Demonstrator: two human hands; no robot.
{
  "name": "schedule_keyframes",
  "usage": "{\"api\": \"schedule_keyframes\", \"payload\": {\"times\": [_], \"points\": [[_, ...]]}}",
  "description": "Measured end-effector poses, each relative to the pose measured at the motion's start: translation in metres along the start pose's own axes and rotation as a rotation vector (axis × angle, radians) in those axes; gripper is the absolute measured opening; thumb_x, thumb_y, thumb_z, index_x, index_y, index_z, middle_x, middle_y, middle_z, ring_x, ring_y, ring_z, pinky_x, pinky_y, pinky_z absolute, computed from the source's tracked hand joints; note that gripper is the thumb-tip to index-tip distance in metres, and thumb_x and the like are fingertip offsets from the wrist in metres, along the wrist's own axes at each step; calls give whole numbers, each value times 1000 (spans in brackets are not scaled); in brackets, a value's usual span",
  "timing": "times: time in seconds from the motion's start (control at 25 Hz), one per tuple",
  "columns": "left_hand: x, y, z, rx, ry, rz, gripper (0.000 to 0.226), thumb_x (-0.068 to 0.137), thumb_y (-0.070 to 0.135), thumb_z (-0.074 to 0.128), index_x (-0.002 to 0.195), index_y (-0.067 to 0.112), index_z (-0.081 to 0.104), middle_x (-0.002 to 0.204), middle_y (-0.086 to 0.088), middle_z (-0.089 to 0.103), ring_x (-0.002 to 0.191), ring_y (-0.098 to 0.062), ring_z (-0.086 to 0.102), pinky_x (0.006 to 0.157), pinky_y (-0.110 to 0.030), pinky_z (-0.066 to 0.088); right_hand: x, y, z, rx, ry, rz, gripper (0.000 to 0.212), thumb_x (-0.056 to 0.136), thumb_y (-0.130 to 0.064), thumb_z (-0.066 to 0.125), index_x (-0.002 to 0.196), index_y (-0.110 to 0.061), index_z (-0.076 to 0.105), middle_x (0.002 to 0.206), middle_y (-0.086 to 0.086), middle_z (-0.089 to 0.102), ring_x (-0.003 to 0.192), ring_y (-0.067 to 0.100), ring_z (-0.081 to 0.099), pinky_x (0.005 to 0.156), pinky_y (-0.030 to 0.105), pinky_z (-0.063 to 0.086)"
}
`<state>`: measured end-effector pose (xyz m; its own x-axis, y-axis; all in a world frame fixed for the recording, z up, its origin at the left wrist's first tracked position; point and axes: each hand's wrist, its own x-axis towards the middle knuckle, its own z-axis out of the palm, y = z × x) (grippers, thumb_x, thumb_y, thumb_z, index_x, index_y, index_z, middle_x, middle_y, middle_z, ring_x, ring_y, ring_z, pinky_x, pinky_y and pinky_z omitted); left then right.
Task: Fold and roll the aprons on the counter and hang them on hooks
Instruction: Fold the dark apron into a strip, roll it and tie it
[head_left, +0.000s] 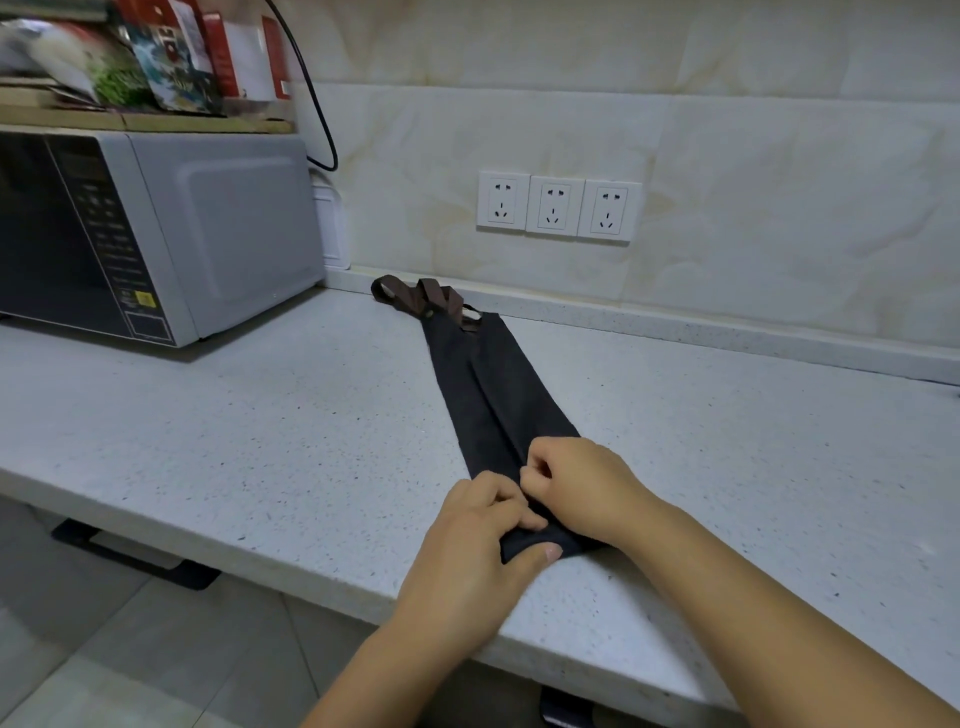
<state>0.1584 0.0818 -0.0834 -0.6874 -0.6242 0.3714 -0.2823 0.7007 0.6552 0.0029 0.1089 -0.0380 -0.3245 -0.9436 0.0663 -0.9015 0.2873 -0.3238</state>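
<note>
Apron (498, 395), folded strip on table (260, 441), near end pinched in curled left grip (483, 530) and right grip (576, 483): roll may be skewed if started unevenly.

A kitchen, seen at its worktop.
A grey microwave (156, 234) stood on the speckled white stone desk (260, 441), with printed packets (156, 57) stacked on a wooden shelf (156, 122) above it. Three wall sockets (553, 208) sat in a row in the glossy cream tiled wall (753, 145) behind, and pale tiles covered the floor (104, 649) below.
</note>
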Motion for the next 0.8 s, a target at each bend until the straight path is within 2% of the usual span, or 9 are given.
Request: {"api": "schedule_keyframes", "payload": {"times": [0.16, 0.32, 0.4, 0.48, 0.56, 0.68, 0.8], "points": [[0, 0, 1, 13, -17, 21, 17, 86, 39, 69, 100, 31, 68, 119, 35, 39, 118, 7, 32, 90, -2, 26, -2, 12, -2, 104, -149, -77, 20, 94, -33, 51, 79, -23, 57, 77, -8, 60, 68, 9, 50, 65, 26, 41], [0, 4, -3, 72, -97, 22, 10, 91, 44, 58, 99, 38, 55, 130, 34, 43, 116, 7, 34, 96, -16, 31, -8, 20, -22, 267, -310, -45, 19, 91, -22, 53, 90, -31, 69, 88, -16, 67, 86, 4, 59, 79, 18, 44], [0, 7, -3, 93, -123, -56, 10, 92, 49, 51, 99, 42, 50, 125, 26, 46, 111, -3, 39, 95, -23, 35, -11, 28, -32, 424, -366, -13, 24, 88, -16, 57, 103, -31, 68, 96, -11, 72, 96, 7, 63, 91, 23, 47], [1, 10, -2, 70, -112, -136, 9, 93, 49, 50, 98, 42, 50, 121, 23, 46, 111, -6, 41, 95, -24, 37, -17, 39, -40, 592, -388, 17, 25, 86, -10, 64, 108, -21, 65, 102, -3, 73, 100, 12, 66, 99, 32, 46], [2, 10, 0, 54, -99, -162, 7, 94, 47, 49, 96, 41, 52, 122, 25, 47, 114, -6, 41, 99, -24, 36, -25, 53, -45, 563, -361, 29, 18, 81, -20, 74, 98, -26, 71, 105, -2, 71, 100, 14, 64, 98, 34, 46], [2, 10, 3, 49, -68, -181, 7, 94, 47, 49, 97, 42, 52, 122, 25, 48, 115, -7, 43, 99, -26, 40, -36, 63, -44, 511, -332, 53, 8, 81, -34, 74, 87, -38, 76, 103, -18, 64, 93, -2, 58, 87, 19, 43], [1, 10, 4, 67, -52, -165, 23, 94, 50, 46, 117, 53, 45, 116, 24, 49, 113, -4, 43, 96, -25, 42, -35, 66, -38, 526, -285, 70, 5, 83, -35, 72, 87, -36, 76, 91, -22, 67, 80, -11, 58, 79, 13, 40]]}}
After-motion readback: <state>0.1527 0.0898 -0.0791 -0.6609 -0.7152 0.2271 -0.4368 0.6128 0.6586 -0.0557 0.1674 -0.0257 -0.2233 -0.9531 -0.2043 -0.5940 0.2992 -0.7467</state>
